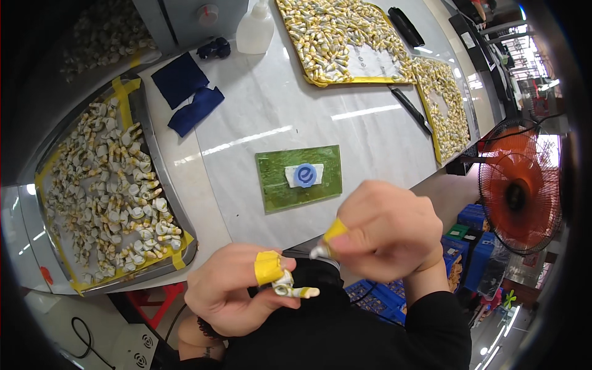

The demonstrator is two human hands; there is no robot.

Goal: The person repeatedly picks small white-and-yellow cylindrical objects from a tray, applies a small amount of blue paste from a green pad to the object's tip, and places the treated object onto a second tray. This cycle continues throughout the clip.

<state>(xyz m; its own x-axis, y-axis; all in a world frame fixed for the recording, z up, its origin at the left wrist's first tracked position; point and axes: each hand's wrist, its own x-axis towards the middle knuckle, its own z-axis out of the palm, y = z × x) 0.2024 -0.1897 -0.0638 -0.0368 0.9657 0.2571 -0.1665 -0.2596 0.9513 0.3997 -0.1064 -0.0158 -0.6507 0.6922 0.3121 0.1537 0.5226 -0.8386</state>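
Observation:
Low over the table's near edge, my left hand (231, 287) pinches a small white figurine piece (285, 287) with a yellowish, peach-tipped arm between thumb and index finger. Yellow tape (267, 267) wraps that index finger. Just to the right, my right hand (385, 231) is closed on a tiny whitish piece (319, 251), held at the fingertips; yellow tape (335, 231) covers its index finger too. The two pieces are apart, and my fingers hide part of each. Beyond the hands lies a green translucent board (296, 200) bearing a white pad and a blue round disc (305, 175).
At left stands a taped metal tray (126, 105) full of white figurine pieces. Two yellow-edged trays (354, 80) (430, 120) of small yellow-white pieces lie far right. Nearby are a black-handled tool (410, 110), blue cloths (179, 80), a white bottle (254, 31) and an orange fan (518, 191).

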